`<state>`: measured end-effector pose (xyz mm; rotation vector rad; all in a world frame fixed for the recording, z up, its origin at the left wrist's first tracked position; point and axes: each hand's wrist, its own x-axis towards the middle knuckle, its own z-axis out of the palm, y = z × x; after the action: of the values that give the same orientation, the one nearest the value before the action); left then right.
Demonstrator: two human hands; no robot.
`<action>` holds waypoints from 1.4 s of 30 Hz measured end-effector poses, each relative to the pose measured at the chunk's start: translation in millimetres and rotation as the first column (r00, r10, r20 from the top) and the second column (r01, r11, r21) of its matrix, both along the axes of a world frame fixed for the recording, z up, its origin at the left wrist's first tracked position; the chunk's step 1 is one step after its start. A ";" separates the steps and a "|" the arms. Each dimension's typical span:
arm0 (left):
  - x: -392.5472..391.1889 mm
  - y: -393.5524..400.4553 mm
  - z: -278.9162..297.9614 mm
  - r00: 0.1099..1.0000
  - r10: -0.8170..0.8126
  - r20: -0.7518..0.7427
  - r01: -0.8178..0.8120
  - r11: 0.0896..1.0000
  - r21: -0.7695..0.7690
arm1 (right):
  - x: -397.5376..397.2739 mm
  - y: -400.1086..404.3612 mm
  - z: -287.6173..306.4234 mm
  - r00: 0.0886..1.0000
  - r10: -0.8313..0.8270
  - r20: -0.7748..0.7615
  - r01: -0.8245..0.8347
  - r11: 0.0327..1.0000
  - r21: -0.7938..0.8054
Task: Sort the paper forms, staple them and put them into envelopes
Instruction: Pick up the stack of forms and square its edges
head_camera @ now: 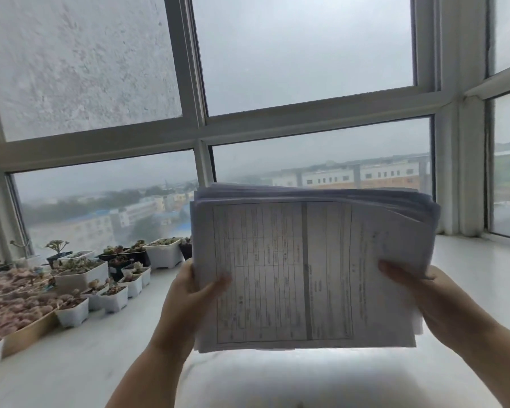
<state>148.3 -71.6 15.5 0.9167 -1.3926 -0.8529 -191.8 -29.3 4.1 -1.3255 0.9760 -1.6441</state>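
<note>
A thick stack of paper forms (pixel 309 269) hangs raised between both grips: left hand (pixel 189 293) pinches its left edge, right hand (pixel 430 298) pinches its right edge. Potted succulents (pixel 80 275) sit left of them.

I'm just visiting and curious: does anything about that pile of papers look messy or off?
Yes, a little. The stack, held up off the sill by the left hand and right hand, is not squared: the sheets fan out unevenly along the top edge and curl down at the upper right corner.
</note>
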 end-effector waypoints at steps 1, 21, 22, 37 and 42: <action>3.3 1.5 1.2 0.999 -0.031 0.016 0.031 0.999 0.016 | -0.4 3.0 1.3 0.999 0.046 -0.007 -0.046 0.999 0.002; -2.3 -1.4 -18.5 0.984 -0.119 0.136 0.116 0.993 0.029 | 9.1 6.4 3.4 0.996 -0.085 0.000 0.084 0.989 -0.118; -1.3 -2.7 -19.9 0.986 -0.105 0.128 0.099 0.994 0.050 | 6.2 5.3 0.7 0.999 -0.044 0.002 0.044 0.995 -0.090; -14.0 -6.3 -26.7 0.999 0.021 0.032 -0.024 0.994 0.103 | -0.2 0.8 -16.9 0.999 0.052 -0.014 -0.050 0.993 0.111; -12.3 1.2 -12.1 0.995 0.097 0.033 -0.097 0.995 0.019 | -5.0 -3.4 -20.3 0.996 0.091 -0.012 -0.089 0.988 0.128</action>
<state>136.0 -70.4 3.4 1.0095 -1.3576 -0.7832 -196.9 -32.7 -16.2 -1.2814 0.9996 -1.4802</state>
